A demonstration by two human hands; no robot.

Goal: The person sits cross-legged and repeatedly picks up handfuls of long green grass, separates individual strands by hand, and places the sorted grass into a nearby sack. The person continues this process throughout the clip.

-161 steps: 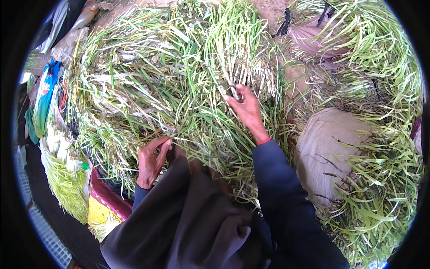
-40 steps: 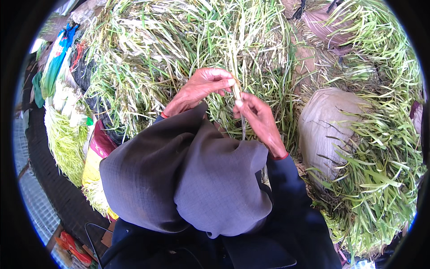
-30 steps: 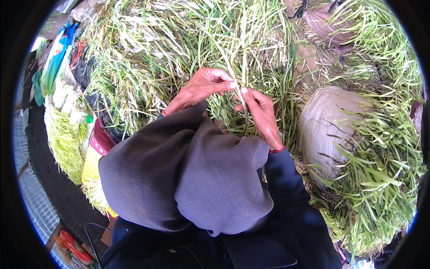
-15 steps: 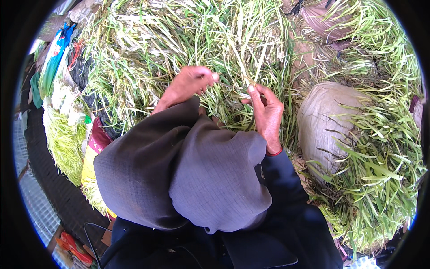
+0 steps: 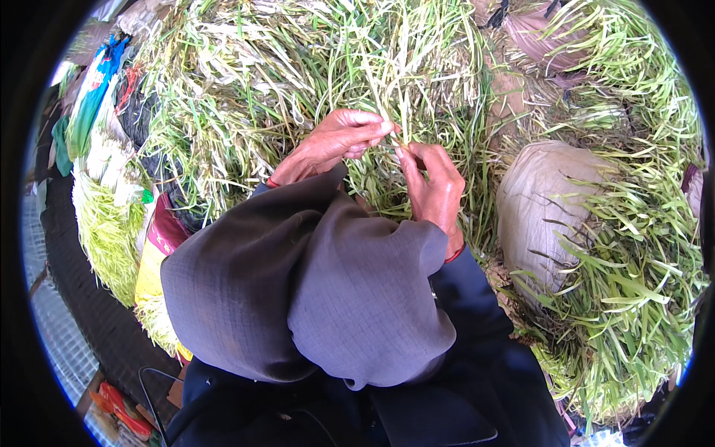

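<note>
Head view: left hand (image 5: pixel 331 145) and right hand (image 5: pixel 432 186) both pinch a thin green stalk (image 5: pixel 395 112) just above the fingertips, over the big heap of greens (image 5: pixel 261 89). I'd keep the pinch low near the base and pull straight, so neighbouring blades just beside the grip don't tangle.

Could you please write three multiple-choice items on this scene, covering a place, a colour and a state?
1. Where does the pale sack lie?
A. to the right of the hands
B. under the grey cloth
C. at the far left

2. What colour is the cloth below the hands?
A. red
B. grey
C. white

3. What are the left hand and right hand doing?
A. resting flat
B. pinching green stalks between fingertips
C. holding a knife

Answers: 1 A, it sits among the greens on the right; 2 B, its folds are grey; 3 B, the fingertips meet on the stalks.
</note>
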